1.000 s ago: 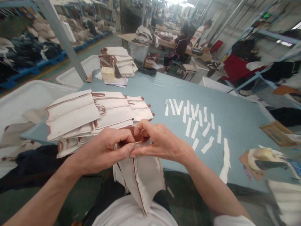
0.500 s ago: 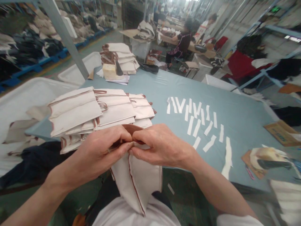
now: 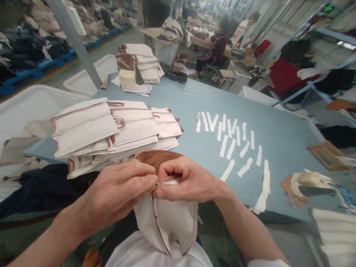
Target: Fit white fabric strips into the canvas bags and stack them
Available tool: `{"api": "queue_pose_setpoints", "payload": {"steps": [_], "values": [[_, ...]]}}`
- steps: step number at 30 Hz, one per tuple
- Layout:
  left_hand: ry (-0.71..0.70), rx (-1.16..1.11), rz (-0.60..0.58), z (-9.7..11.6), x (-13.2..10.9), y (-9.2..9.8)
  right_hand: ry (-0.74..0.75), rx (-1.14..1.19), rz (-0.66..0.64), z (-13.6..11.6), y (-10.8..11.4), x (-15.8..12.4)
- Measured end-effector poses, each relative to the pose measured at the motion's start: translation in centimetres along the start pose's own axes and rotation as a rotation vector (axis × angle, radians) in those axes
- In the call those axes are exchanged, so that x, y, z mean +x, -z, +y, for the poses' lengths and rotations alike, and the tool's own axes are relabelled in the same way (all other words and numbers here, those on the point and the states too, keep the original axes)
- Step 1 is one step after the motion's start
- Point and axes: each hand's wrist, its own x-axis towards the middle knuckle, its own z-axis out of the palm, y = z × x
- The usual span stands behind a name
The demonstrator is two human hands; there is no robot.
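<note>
A white fabric bag [image 3: 175, 215] with brown piping and a brown inside hangs in front of my body, its mouth held up by both hands. My left hand [image 3: 122, 185] is closed on the rim at the seam, fingers pressed together. Right beside it, my right hand [image 3: 186, 181] pinches the same rim between thumb and curled fingers. The brown lining [image 3: 155, 158] shows behind the fingers. What lies right under the fingertips is hidden.
Stacked white bags [image 3: 83, 122] lie on the blue-covered table [image 3: 189, 96] at the left. White strips [image 3: 230, 148] are spread to the right. A tape-like roll [image 3: 311, 183] sits on cardboard. A person [image 3: 218, 48] sits in the background.
The bag's mouth has opened wider, showing more brown lining. My hands have moved slightly down, and the left fingers now lie flatter over the rim.
</note>
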Motion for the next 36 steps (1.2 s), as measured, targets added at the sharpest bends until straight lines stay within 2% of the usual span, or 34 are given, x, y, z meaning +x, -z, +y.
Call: {"api": "queue_pose_setpoints", "payload": {"steps": [8,13,18,21,26,29,32,36], "values": [[0.019,0.054,0.012,0.8,-1.3,-0.6,-0.002,0.024,-0.009,0.1,0.5,-0.2],[0.020,0.156,0.094,0.9,-1.6,-1.7,-0.072,0.077,0.003,0.2,1.0,-0.4],[0.067,0.169,0.170,0.9,-2.2,-3.5,-0.095,0.053,0.120,0.1,0.9,-0.2],[0.134,0.083,0.208,1.4,-2.3,-3.9,-0.059,-0.039,0.144,-0.3,0.7,-0.3],[0.300,-0.182,0.196,2.0,-0.2,-1.7,0.095,-0.320,0.079,-1.5,1.0,-0.7],[0.399,-0.303,0.142,1.7,1.4,0.0,0.213,-0.542,0.049,-2.1,1.2,-0.8],[0.450,-0.361,0.061,1.4,2.4,0.9,0.243,-0.693,0.035,-2.5,1.1,-1.0],[0.524,-0.366,-0.003,0.9,2.7,1.3,0.299,-0.849,0.055,-2.7,0.9,-1.0]]}}
